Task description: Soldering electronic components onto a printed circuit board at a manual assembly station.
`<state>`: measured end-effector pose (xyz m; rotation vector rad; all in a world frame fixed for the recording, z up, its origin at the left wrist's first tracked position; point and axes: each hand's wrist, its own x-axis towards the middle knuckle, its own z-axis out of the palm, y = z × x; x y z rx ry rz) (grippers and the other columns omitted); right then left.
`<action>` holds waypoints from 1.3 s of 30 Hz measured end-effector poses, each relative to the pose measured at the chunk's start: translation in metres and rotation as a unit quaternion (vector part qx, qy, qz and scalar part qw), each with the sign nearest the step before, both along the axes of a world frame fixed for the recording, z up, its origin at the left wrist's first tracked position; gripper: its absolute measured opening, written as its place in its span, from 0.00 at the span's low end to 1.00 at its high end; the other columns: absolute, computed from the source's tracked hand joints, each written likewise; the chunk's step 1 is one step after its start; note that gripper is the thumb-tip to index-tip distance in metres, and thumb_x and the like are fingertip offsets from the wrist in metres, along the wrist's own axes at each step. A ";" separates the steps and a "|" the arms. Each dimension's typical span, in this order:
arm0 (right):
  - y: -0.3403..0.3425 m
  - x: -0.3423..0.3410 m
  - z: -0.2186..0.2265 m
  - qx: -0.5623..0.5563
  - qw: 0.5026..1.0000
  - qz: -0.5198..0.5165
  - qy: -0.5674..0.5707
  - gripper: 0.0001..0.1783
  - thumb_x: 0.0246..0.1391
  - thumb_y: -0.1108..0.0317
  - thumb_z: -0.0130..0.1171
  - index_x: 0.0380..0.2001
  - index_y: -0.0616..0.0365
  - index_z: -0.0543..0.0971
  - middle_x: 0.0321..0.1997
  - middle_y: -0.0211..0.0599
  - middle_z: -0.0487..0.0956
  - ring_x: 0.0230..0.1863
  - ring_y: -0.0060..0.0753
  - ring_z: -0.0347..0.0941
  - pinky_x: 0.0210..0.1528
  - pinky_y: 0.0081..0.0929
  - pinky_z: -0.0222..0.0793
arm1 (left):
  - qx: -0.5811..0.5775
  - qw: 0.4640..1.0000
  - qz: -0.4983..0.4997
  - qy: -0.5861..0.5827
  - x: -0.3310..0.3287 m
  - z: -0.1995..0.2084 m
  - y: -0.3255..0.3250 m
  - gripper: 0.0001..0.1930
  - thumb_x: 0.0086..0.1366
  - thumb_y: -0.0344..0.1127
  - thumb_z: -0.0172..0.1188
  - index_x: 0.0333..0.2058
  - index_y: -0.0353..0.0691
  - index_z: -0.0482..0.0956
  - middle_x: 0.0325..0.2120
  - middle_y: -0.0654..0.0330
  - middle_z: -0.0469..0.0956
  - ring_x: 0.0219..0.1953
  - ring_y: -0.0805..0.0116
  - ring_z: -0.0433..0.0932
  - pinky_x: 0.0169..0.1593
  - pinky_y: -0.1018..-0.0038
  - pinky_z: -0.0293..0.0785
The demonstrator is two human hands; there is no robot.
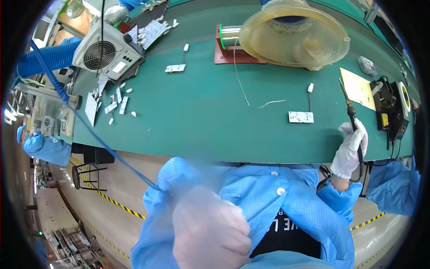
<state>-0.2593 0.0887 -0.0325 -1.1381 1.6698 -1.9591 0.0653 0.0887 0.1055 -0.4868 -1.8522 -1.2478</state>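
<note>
My right hand [350, 151], in a white glove, is closed round the dark handle of a soldering iron [351, 110] at the table's right front edge. The iron's tip points away, toward a yellow sheet. My left hand [210, 231], gloved too, is raised close to the camera in front of my blue smock and is blurred. Its fingers look curled; a greyish smear above them hides what they may hold. On the green table, left of the iron, lies a small white LED board [301, 117] wired to a white connector [311, 87].
A soldering stand [390, 107] sits at the right beside the yellow sheet [358, 88]. A large round magnifier-like dish [251, 38] overhangs the back, near a wire-spool holder [220, 56]. Cut wires, another LED board [175, 68], several boards and a fan blower [107, 51] lie leftward.
</note>
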 end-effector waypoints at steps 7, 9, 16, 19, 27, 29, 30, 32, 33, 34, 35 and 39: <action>-0.001 -0.004 -0.006 -0.022 1.000 0.005 -0.009 0.24 0.71 0.52 0.46 0.51 0.64 0.75 0.39 0.39 0.79 0.39 0.31 0.75 0.49 0.33 0.71 | -0.057 0.990 -0.034 0.125 0.009 -0.007 -0.006 0.09 0.68 0.32 0.47 0.29 0.38 0.72 0.22 0.50 0.79 0.23 0.58 0.79 0.25 0.67 0.71; -0.001 -0.004 -0.006 -0.034 0.999 0.015 -0.010 0.24 0.71 0.51 0.46 0.50 0.64 0.75 0.38 0.40 0.79 0.38 0.32 0.75 0.48 0.33 0.71 | -0.025 0.979 0.036 0.200 0.016 -0.008 -0.001 0.06 0.69 0.32 0.50 0.39 0.38 0.75 0.29 0.51 0.81 0.30 0.62 0.81 0.28 0.69 0.75; -0.004 -0.003 -0.007 -0.032 0.999 0.012 0.013 0.25 0.71 0.51 0.46 0.51 0.63 0.75 0.37 0.41 0.80 0.38 0.32 0.74 0.47 0.33 0.70 | 0.010 0.988 0.139 0.066 0.004 -0.019 0.002 0.08 0.67 0.33 0.53 0.41 0.37 0.76 0.33 0.50 0.81 0.34 0.59 0.80 0.34 0.65 0.74; -0.002 -0.001 -0.008 -0.030 1.000 -0.001 -0.008 0.22 0.70 0.54 0.47 0.50 0.64 0.76 0.36 0.41 0.81 0.36 0.32 0.76 0.45 0.30 0.70 | 0.018 0.980 0.197 -0.005 -0.006 -0.023 -0.005 0.09 0.66 0.34 0.54 0.41 0.37 0.76 0.34 0.50 0.81 0.36 0.58 0.80 0.37 0.64 0.73; -0.008 -0.004 0.015 0.049 0.998 -0.033 0.035 0.22 0.70 0.55 0.45 0.49 0.63 0.78 0.36 0.38 0.82 0.35 0.28 0.76 0.43 0.24 0.68 | 0.033 0.953 0.269 -0.138 -0.023 -0.017 -0.005 0.12 0.63 0.35 0.57 0.43 0.36 0.77 0.38 0.49 0.80 0.42 0.54 0.79 0.45 0.60 0.71; -0.021 -0.013 0.029 0.090 0.994 -0.027 0.058 0.22 0.69 0.54 0.47 0.51 0.62 0.78 0.40 0.38 0.82 0.39 0.28 0.76 0.47 0.25 0.69 | 0.032 0.938 0.301 -0.168 -0.025 -0.019 -0.010 0.13 0.63 0.36 0.58 0.43 0.36 0.78 0.39 0.49 0.80 0.43 0.53 0.78 0.46 0.59 0.71; -0.031 -0.018 0.035 0.109 0.991 -0.024 0.079 0.23 0.69 0.53 0.48 0.52 0.61 0.78 0.42 0.38 0.82 0.40 0.29 0.76 0.49 0.26 0.69 | 0.028 0.924 0.332 -0.187 -0.026 -0.021 -0.014 0.14 0.62 0.36 0.59 0.44 0.36 0.78 0.40 0.49 0.80 0.44 0.53 0.78 0.47 0.58 0.71; -0.052 -0.023 0.043 0.106 0.915 -0.050 0.385 0.24 0.71 0.52 0.46 0.56 0.60 0.76 0.44 0.37 0.79 0.45 0.27 0.74 0.53 0.27 0.69 | 0.009 0.872 0.433 -0.227 -0.027 -0.027 -0.027 0.14 0.62 0.37 0.59 0.44 0.36 0.78 0.41 0.49 0.80 0.45 0.52 0.78 0.49 0.57 0.70; -0.068 -0.024 0.045 0.069 0.994 0.047 0.068 0.25 0.70 0.51 0.47 0.57 0.59 0.76 0.48 0.37 0.79 0.46 0.28 0.75 0.54 0.28 0.70 | 0.006 0.854 0.461 -0.242 -0.027 -0.028 -0.031 0.15 0.61 0.37 0.60 0.44 0.36 0.78 0.41 0.49 0.80 0.46 0.51 0.78 0.50 0.57 0.70; -0.076 -0.025 0.047 0.079 0.985 0.084 0.129 0.27 0.70 0.49 0.47 0.58 0.59 0.75 0.50 0.38 0.80 0.45 0.29 0.75 0.53 0.29 0.70 | 0.009 0.855 0.456 -0.248 -0.026 -0.028 -0.033 0.15 0.61 0.37 0.60 0.44 0.35 0.78 0.42 0.49 0.80 0.47 0.51 0.78 0.51 0.56 0.70; -0.083 -0.027 0.049 0.107 0.982 0.113 0.110 0.26 0.69 0.49 0.48 0.56 0.58 0.77 0.48 0.38 0.81 0.47 0.28 0.76 0.53 0.28 0.70 | 0.011 0.870 0.428 -0.245 -0.026 -0.026 -0.030 0.16 0.61 0.37 0.61 0.45 0.35 0.78 0.42 0.48 0.80 0.47 0.50 0.77 0.52 0.56 0.70; -0.065 -0.026 0.053 0.068 0.988 0.088 0.107 0.23 0.70 0.54 0.48 0.54 0.59 0.78 0.48 0.40 0.81 0.50 0.29 0.76 0.54 0.27 0.70 | 0.033 0.919 0.316 -0.232 -0.026 -0.014 -0.011 0.18 0.59 0.38 0.62 0.46 0.35 0.79 0.45 0.48 0.80 0.50 0.49 0.77 0.56 0.54 0.69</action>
